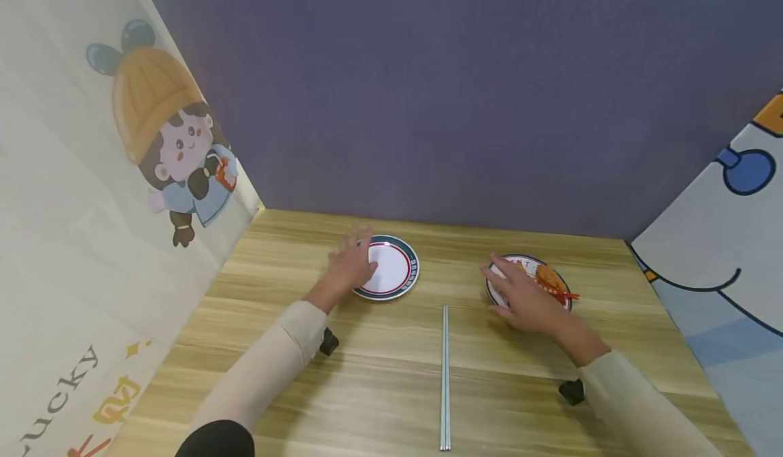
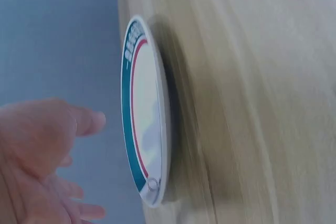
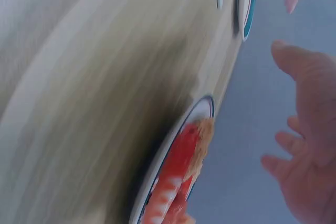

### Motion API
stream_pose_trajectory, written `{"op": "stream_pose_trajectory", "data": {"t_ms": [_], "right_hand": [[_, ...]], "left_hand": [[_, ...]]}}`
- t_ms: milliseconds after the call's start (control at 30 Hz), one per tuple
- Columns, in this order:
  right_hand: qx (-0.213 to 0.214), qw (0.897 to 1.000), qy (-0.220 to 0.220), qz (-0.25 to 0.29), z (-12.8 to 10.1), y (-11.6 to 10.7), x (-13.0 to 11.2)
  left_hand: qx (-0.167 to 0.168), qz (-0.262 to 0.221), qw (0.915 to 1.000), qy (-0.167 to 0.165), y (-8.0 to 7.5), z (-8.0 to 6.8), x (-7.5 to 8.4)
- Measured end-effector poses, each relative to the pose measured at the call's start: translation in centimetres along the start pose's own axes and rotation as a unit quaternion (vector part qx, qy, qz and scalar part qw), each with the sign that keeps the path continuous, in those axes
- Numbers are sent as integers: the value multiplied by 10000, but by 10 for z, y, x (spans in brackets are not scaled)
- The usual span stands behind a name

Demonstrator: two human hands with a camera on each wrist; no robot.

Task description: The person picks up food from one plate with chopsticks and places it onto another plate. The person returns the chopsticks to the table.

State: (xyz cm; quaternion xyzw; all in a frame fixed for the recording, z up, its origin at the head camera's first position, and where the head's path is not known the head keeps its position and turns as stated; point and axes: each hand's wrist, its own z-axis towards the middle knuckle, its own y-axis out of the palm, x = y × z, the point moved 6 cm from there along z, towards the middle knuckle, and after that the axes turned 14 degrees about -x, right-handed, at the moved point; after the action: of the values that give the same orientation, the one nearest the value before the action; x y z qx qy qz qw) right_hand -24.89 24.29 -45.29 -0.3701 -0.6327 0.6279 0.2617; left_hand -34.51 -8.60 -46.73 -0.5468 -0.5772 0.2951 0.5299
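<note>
My left hand (image 1: pixel 351 266) hovers at the left side of a round plate (image 1: pixel 391 270) with a dark green band and a red ring. Its fingers are spread and hold nothing; in the left wrist view the thumb is apart from the plate's rim (image 2: pixel 127 98). Over the other plate (image 1: pixel 531 260) is my right hand (image 1: pixel 525 298), fingers extended and empty, hiding part of it. On that plate lie a golden-brown food piece (image 1: pixel 550 278) and red-and-white striped pieces (image 3: pixel 170 182), which look like shrimp or crab sticks. A pair of pale chopsticks (image 1: pixel 445 375) lies between the two plates.
The wood-grain table (image 1: pixel 379 389) meets a dark blue-grey partition (image 1: pixel 428 103) behind the plates. Light panels with cartoon prints stand at the left (image 1: pixel 73 205) and right (image 1: pixel 691 239). A small black device (image 1: pixel 572 392) sits by the right wrist.
</note>
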Motion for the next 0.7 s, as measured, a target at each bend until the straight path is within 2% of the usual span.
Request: {"op": "stream_pose_trajectory", "data": {"t_ms": [167,300,533,700], "right_hand": [[341,9947,-860,-455,1,2,-30],[493,9865,-1422,-651,1,6,-55],[248,9654,-2532,-574,0,18,-97],[-83,9502,-3091,-393,-5,30,-122]], "left_hand": [[-19,-780,9967,-238,-4,3,-16],[-96,-938,9950,-320,-2,3,-25],[-105,-1067,9930,-504,4,5,-37],[5,-1079,9935,-357,3,9,-44]]}}
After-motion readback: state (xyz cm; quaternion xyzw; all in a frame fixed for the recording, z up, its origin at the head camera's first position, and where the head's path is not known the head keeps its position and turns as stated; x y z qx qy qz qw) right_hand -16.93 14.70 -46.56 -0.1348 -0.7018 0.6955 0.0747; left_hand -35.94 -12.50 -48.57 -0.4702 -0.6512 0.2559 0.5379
